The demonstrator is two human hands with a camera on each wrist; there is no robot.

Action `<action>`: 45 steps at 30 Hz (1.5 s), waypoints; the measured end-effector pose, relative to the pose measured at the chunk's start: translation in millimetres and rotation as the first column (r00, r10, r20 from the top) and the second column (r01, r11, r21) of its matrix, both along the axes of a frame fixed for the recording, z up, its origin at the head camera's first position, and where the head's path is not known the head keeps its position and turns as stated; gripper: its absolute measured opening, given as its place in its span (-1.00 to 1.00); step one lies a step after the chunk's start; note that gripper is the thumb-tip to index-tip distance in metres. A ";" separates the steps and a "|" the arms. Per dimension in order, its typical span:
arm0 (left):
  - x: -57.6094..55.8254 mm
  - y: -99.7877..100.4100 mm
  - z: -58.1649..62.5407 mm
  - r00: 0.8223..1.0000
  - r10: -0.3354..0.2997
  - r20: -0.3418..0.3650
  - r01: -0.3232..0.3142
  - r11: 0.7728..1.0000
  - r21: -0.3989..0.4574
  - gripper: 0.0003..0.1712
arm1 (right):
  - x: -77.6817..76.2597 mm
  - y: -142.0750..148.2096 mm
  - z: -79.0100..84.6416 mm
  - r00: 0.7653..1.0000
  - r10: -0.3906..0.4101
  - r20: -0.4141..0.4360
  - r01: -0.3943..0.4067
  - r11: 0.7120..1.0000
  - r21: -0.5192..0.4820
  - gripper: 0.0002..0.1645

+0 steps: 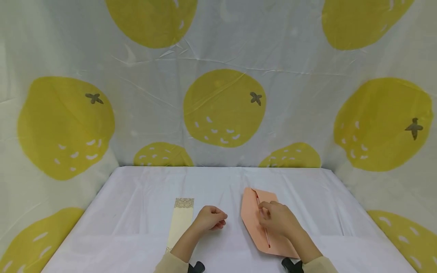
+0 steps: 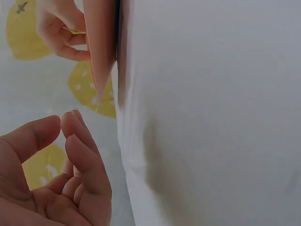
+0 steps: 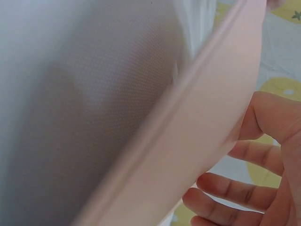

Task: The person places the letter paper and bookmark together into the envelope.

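A salmon-pink envelope [image 1: 251, 218] lies slanted on the right half of the white table. Along its flap runs a thin pale strip [image 1: 268, 239] with red ends. My right hand [image 1: 278, 218] is over the envelope, thumb and forefinger pinching at the flap edge, beside the strip's middle. From the right wrist, thumb and forefinger meet the pink paper [image 3: 188, 122] while the other fingers curl below. My left hand [image 1: 209, 218] hovers left of the envelope, thumb and fingertips loosely together with nothing between them. Left of it lies a cream paper strip [image 1: 181, 222] with a gold lace-patterned end.
The white cloth-covered table [image 1: 136, 212] reaches back to a curtain [image 1: 222, 57] printed with large yellow fruit, which also hangs on both sides. My left forearm overlaps the cream strip's lower end in the head view.
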State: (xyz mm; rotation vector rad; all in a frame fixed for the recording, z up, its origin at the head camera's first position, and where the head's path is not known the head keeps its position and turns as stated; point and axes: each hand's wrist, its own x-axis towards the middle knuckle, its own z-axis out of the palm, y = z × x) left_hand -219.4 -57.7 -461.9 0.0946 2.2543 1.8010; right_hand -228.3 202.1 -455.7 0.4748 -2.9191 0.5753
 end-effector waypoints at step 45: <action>22.7 -139.2 -8.5 0.950 0.292 -0.113 -0.312 0.841 -0.443 -0.76 | 0.7 -2.2 3.9 0.999 -0.001 0.046 0.002 1.000 -0.019 -0.78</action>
